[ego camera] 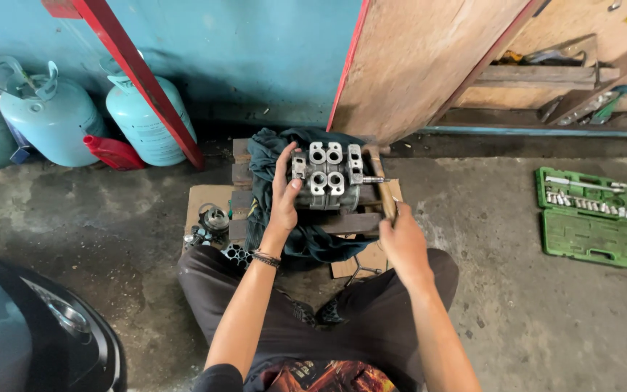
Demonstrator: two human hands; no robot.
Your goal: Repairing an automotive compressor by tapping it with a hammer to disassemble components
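Left hand (284,194) spread, braces one metal block (328,176); right hand (399,236) grips one hammer (384,190). Right of it, one open green case (595,218) holds sockets; three cylinders (146,116) far left.

Left hand (284,199) steadying metal compressor body (328,176), right hand (403,243) gripping wooden handle (384,190)
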